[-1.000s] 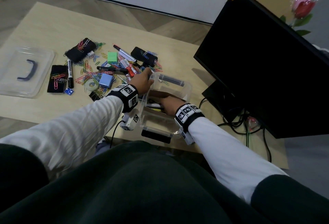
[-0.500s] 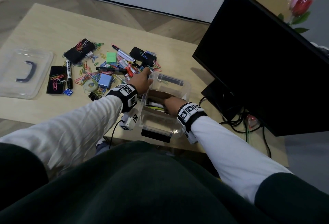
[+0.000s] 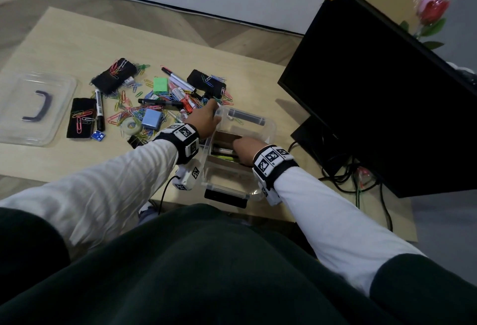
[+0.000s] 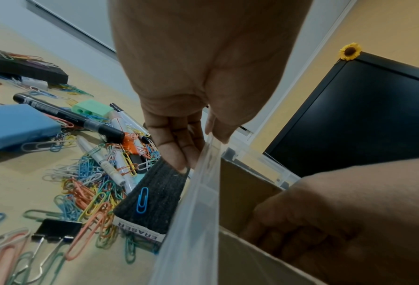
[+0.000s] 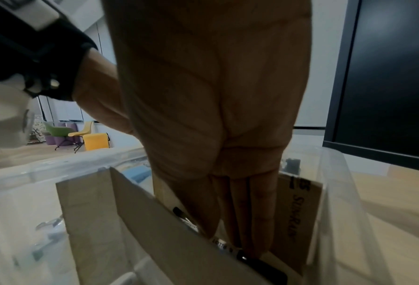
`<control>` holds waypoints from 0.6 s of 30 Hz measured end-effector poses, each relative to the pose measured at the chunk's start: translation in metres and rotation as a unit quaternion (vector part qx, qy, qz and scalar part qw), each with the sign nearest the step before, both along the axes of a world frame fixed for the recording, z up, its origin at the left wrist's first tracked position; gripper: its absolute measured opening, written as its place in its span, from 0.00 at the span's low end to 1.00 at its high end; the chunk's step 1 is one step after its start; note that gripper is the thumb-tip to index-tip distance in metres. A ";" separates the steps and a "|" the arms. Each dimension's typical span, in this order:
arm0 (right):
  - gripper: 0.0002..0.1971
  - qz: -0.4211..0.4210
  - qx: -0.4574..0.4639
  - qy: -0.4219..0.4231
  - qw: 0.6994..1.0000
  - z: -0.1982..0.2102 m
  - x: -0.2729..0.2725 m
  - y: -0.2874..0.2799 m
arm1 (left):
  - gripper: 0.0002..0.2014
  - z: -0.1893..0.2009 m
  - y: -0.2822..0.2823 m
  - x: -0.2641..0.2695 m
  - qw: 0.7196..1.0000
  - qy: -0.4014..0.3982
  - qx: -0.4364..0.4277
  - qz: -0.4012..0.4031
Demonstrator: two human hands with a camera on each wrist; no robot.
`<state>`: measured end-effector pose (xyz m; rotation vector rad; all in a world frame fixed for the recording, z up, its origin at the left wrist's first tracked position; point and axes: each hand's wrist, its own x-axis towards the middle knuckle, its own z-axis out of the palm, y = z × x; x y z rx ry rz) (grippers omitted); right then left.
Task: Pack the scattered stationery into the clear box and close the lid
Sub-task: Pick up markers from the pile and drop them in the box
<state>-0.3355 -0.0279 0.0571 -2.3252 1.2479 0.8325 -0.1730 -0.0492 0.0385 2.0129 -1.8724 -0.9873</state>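
The clear box [image 3: 268, 128] stands near the table's front edge, with a cardboard insert [image 5: 154, 221] inside it. My left hand [image 3: 214, 118] pinches the box's left wall [image 4: 203, 183], thumb inside and fingers outside. My right hand [image 3: 238, 146] reaches down into the insert, its straight fingers [image 5: 240, 221] touching a black marker [image 5: 259, 264] at the bottom. A black felt eraser [image 4: 154, 202] leans against the box's outer wall. Left of the box, markers [image 3: 157, 102], coloured paper clips [image 3: 126, 112], a blue block [image 3: 151, 119] and a green sharpener [image 3: 160, 84] lie scattered. The clear lid [image 3: 15, 123] lies at the far left.
A large black monitor [image 3: 374, 79] stands close on the right of the box, with cables [image 3: 340, 169] by its foot. More black erasers [image 3: 113, 79] [image 3: 81, 120], a tape roll [image 3: 130, 125] and a binder clip [image 3: 134, 141] lie in the pile.
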 end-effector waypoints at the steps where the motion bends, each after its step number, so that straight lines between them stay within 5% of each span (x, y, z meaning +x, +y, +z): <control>1: 0.15 0.000 0.002 0.004 1.000 0.002 0.001 0.001 | 0.13 0.000 0.000 0.000 1.000 0.000 -0.001 -0.001; 11: 0.07 -0.021 0.024 -0.009 0.999 0.042 0.027 -0.017 | 0.12 0.010 -0.005 0.013 0.999 0.001 0.004 -0.039; 18: 0.12 -0.044 -0.009 -0.098 0.994 0.074 0.072 -0.041 | 0.12 0.007 -0.012 0.093 0.996 -0.061 0.061 -0.036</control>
